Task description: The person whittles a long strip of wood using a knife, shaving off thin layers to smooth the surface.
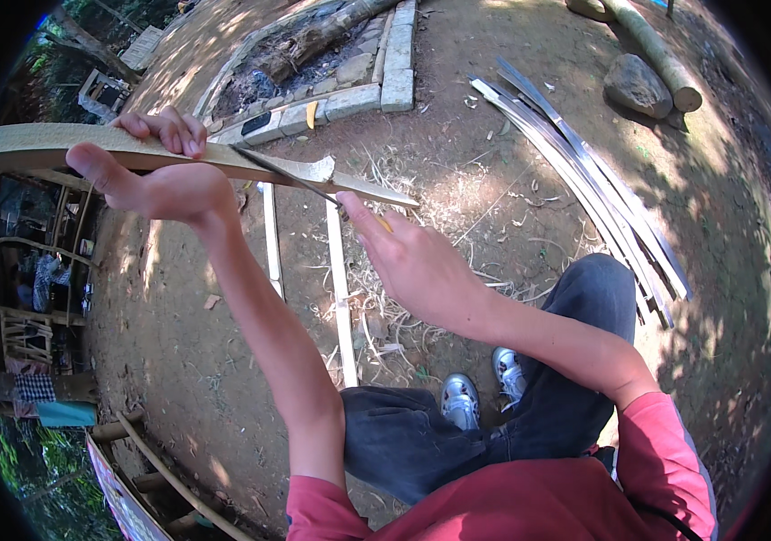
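Observation:
A long pale wooden strip (34,140) runs from the far left toward the middle and narrows to a thin end. My left hand (182,191) grips it, fingers curled over the far edge and the thumb along the near side. My right hand (421,270) is closed round the yellow handle of a knife (282,171), most of that handle hidden by the fingers. The dark blade lies across the strip to the right of my left hand. Beside the blade, a raised pale flap of wood (320,169) stands up from the strip.
Several long strips (583,189) lie in a bundle on the ground at right. Curled shavings (385,334) and narrow pale slats (340,298) lie before my feet. Farther off are a stone-edged fire pit (349,102), a rock (638,86) and a log (656,54).

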Demonstrator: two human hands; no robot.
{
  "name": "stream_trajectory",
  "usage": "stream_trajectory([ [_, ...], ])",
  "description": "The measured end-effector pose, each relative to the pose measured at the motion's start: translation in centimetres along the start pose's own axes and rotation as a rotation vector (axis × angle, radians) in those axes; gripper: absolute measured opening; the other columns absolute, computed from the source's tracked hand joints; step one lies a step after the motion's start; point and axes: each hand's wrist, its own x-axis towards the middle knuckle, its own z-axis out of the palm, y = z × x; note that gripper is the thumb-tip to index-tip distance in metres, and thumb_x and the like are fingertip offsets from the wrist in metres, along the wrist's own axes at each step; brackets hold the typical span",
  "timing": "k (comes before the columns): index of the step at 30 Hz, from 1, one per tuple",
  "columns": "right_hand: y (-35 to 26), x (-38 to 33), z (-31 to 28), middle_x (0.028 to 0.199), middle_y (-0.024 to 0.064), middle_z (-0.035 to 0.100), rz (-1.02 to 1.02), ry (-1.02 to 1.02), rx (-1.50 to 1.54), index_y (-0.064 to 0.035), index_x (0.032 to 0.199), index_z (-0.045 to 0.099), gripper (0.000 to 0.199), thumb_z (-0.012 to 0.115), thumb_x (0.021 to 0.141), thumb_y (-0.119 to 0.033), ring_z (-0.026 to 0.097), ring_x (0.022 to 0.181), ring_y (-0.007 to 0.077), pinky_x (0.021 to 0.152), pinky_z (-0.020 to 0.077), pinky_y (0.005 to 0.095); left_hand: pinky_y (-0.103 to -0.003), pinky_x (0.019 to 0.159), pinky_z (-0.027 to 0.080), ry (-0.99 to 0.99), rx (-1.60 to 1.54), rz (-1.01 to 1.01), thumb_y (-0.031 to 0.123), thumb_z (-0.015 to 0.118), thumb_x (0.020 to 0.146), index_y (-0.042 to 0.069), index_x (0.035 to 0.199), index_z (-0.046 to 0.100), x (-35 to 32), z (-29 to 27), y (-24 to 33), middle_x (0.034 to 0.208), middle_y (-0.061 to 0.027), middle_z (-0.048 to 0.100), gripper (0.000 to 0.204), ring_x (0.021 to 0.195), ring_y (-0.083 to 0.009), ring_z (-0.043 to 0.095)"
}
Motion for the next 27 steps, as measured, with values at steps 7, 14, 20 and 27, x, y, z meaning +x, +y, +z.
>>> stream_trajectory([
  [7, 3.6, 1.2, 3.8, 0.078, 0.0165, 0.062, 0.098, -0.049, -0.019, -0.0075, 0.151, 0.031, 0.056, 0.049, 0.098, -0.008, 0.064, 0.057, 0.0269, 0.046, 0.0529, 0.0390, -0.026, 0.042, 0.022, 0.022, 0.068, 0.027, 0.082, 0.040, 0.084, 0.010, 0.075, 0.032, 0.0, -0.4, 0.2, 0.063, -0.0020, 0.026, 0.073, 0.049, -0.0121, 0.027],
  [14, 2.9, 2.1, 1.0, 0.083, 0.0150, 0.066, 0.304, -0.114, 0.860, -0.0037, 0.153, 0.025, 0.058, 0.047, 0.099, -0.010, 0.064, 0.065, 0.0217, 0.064, 0.0529, 0.0360, -0.025, 0.041, 0.026, -0.077, -0.032, 0.007, 0.080, 0.039, 0.086, 0.011, 0.073, 0.036, 0.2, -1.0, -0.2, 0.059, 0.0007, 0.029, 0.070, 0.043, -0.0094, 0.031],
  [20, 0.7, 1.2, -0.8, 0.075, 0.0194, 0.062, 0.058, -0.053, 0.255, -0.0062, 0.153, 0.025, 0.060, 0.046, 0.097, -0.004, 0.063, 0.057, 0.0275, 0.057, 0.0530, 0.0441, -0.026, 0.041, 0.026, -0.036, 0.008, 0.056, 0.080, 0.038, 0.087, 0.010, 0.074, 0.037, 0.5, -0.8, -0.2, 0.060, 0.0001, 0.030, 0.071, 0.044, -0.0101, 0.031],
  [27, -0.1, 0.0, 0.5, 0.073, 0.0213, 0.058, -0.042, -0.004, -0.017, -0.0191, 0.157, 0.015, 0.077, 0.049, 0.091, 0.003, 0.058, 0.051, 0.0272, 0.050, 0.0574, 0.0377, -0.026, 0.043, 0.022, -0.041, 0.036, 0.041, 0.082, 0.039, 0.085, 0.009, 0.074, 0.034, 0.0, -0.8, -0.1, 0.060, -0.0018, 0.027, 0.073, 0.049, -0.0126, 0.029],
])
